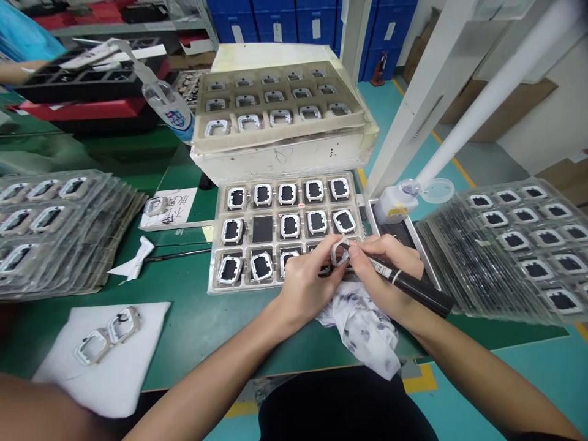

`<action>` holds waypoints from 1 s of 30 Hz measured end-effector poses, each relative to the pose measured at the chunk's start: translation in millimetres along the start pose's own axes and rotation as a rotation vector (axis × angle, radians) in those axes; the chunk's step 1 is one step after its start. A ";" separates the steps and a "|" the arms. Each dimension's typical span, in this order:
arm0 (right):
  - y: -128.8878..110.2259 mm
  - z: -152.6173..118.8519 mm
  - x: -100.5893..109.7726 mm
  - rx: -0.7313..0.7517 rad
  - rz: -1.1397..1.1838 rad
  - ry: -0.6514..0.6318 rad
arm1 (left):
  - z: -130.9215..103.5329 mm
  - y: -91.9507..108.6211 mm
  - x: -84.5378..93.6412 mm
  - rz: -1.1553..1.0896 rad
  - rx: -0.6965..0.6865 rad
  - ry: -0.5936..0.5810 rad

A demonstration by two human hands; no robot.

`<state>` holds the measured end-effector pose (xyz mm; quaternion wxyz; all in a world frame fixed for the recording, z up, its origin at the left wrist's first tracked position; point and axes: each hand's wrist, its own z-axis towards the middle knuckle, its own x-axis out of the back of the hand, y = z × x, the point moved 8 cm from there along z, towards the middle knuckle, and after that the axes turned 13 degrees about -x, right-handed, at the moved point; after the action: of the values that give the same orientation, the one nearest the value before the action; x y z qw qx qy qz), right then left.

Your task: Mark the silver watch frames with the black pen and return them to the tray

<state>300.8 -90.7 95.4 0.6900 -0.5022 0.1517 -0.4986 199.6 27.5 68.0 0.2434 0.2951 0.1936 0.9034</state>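
Note:
Between the fingers of my left hand is a small white watch-case-like frame, held up over the near right part of a clear plastic tray. My right hand grips a black marker pen, its tip at the frame's edge; whether it touches I cannot tell. Similar frames sit in most of the tray's pockets, and one pocket in the middle row shows only its dark bottom. Under my hands lies a white cloth with dark smudges.
Stacked trays stand at left and right. A tilted tray of frames rests on a white box behind. Two frames lie on a white cloth. A pump bottle, small bottle and white post are nearby; another person's arm shows.

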 end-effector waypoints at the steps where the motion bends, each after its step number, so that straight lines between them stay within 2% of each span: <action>1: 0.2 -0.5 0.2 0.005 -0.001 0.003 | -0.1 -0.1 -0.5 0.006 0.002 -0.010; 7: 2.4 -0.3 1.7 0.010 0.002 0.009 | -1.1 -3.4 0.0 0.010 0.027 -0.002; 12: 0.7 -0.4 1.5 0.019 -0.018 0.008 | -1.3 -6.1 -4.6 -0.073 0.092 -0.061; 17: -3.1 0.5 3.2 0.039 -0.019 0.033 | -0.2 -5.8 -3.2 -0.168 0.093 -0.001; 26: 2.7 0.8 4.5 0.007 -0.035 0.028 | 1.3 -5.3 -2.1 -0.129 0.061 -0.006; 30: 2.3 0.2 3.9 -0.004 -0.035 0.027 | 2.2 -9.1 -5.1 -0.230 0.112 -0.004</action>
<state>304.0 -93.9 94.7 0.6781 -0.4993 0.1533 -0.5171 207.5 32.5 62.9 0.3291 0.2858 0.2760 0.8566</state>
